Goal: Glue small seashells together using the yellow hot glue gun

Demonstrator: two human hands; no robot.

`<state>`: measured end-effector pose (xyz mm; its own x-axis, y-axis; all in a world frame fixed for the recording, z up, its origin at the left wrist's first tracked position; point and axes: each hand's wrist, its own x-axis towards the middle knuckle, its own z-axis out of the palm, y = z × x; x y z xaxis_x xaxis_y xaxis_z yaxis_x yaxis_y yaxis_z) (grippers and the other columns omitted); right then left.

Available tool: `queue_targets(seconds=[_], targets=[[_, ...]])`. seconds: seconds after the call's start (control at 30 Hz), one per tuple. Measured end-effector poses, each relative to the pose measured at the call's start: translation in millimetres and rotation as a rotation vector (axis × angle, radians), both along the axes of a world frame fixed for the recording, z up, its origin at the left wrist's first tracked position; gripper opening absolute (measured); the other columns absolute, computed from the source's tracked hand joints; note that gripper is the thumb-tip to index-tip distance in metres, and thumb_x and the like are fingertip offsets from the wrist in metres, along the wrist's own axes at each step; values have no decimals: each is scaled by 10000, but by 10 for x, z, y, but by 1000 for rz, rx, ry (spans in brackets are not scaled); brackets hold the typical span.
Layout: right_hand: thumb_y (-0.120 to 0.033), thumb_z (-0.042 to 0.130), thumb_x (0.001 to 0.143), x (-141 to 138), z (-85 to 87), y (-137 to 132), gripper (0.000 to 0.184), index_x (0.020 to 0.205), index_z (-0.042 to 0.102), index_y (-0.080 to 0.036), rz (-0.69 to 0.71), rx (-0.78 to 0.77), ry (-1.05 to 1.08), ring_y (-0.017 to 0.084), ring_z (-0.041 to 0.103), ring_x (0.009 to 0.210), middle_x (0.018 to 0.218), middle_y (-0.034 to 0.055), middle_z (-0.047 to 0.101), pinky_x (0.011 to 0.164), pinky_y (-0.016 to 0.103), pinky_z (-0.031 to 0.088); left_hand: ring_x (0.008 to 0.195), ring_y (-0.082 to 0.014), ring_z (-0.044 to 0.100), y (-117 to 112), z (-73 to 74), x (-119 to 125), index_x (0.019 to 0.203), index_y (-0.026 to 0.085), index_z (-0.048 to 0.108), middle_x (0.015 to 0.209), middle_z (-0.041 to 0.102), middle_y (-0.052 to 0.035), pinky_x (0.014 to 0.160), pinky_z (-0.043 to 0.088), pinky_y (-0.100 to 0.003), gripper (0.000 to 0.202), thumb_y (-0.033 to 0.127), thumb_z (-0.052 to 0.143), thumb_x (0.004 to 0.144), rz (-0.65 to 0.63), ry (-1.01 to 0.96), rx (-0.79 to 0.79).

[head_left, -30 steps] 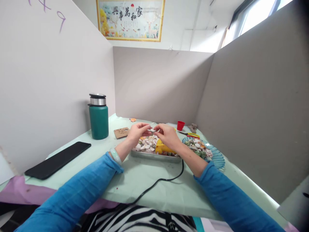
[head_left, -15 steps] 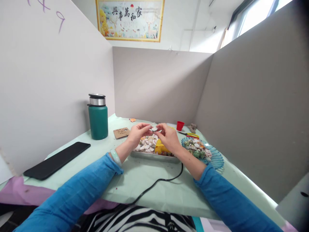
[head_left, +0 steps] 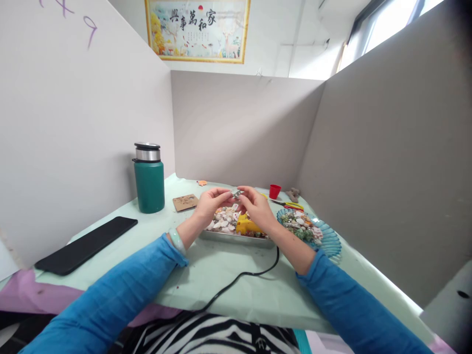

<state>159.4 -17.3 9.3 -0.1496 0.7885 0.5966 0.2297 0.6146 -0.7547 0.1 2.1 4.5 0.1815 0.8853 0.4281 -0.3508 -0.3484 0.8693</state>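
My left hand (head_left: 211, 202) and my right hand (head_left: 255, 205) meet above a metal tray (head_left: 236, 237). Their fingertips pinch a small grey-green and white piece (head_left: 236, 195), perhaps a shell ornament; its exact kind is too small to make out. Below it, the tray holds white and pinkish shells (head_left: 224, 219). A yellow glue gun (head_left: 246, 225) lies among them under my right hand, partly hidden by it. To the right of my right forearm is a blue fluted glass plate (head_left: 333, 241) heaped with shells and green bits.
A green bottle (head_left: 149, 186) and a black flat case (head_left: 88, 245) are at the left. Near the tray lies a brown card (head_left: 185, 202). Farther back are a red cup (head_left: 275, 191) and yellow-handled scissors (head_left: 293, 205). A black cord (head_left: 236, 281) crosses the front; grey partitions (head_left: 243, 128) enclose the table.
The small piece has been turned between my fingertips: its pale face showed before, and now a darker grey-green side does. Both hands stay nearly in place, fingers shifting slightly.
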Motion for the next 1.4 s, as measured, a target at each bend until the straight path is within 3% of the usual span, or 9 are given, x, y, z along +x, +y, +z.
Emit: queue_targets(seconds=[0.1,0.27,0.5,0.63,0.87,1.03,1.23,1.4], targets=[[-305,498,831,-9,2,26,295,1085,538,-161,76,-106,94,118,575,514,615,-15,595,479,234,472,712,-161,667,-27,4,16,830,108,656,751,696,-63,766,526,-327,314,344,757,648,27,18,3],[-295,542,797,-18,12,23,284,1037,579,-148,132,-215,175,102,569,524,682,8,622,472,223,469,711,-168,668,-31,-9,25,809,107,645,740,695,-61,758,528,-330,316,352,758,644,59,56,19],[-302,568,786,-49,-5,12,314,1061,588,-154,92,-201,133,111,538,490,569,-23,572,471,236,456,678,-162,661,-32,-5,35,788,113,642,717,691,-54,736,531,-327,306,350,759,633,77,77,29],[-304,557,784,-35,2,11,297,1038,605,-159,106,-197,169,97,525,499,624,-17,569,472,227,453,668,-174,665,-40,26,27,782,120,643,684,678,-43,708,529,-318,280,339,747,643,170,118,50],[-343,645,716,22,-3,50,227,860,612,-172,315,-380,350,69,495,530,751,-14,539,459,207,433,633,-182,652,-61,46,-22,796,180,682,696,683,-38,627,478,-281,186,353,654,733,443,369,321],[-319,655,723,48,-40,92,229,905,608,-189,434,-471,387,70,493,539,759,-19,536,487,218,442,699,-178,606,-64,40,-51,792,237,712,759,694,-42,720,424,-281,140,321,601,781,590,577,629],[-327,660,718,24,-42,64,262,937,598,-198,406,-474,384,68,493,545,754,-24,524,487,207,438,718,-178,589,-80,30,-72,831,238,710,812,689,-68,701,385,-270,200,330,533,833,709,773,756],[-354,664,702,1,-29,35,295,939,596,-191,309,-435,364,69,488,548,750,-22,524,476,202,435,712,-173,580,-113,33,-57,793,238,706,762,672,-69,671,381,-258,202,338,534,828,682,781,762]])
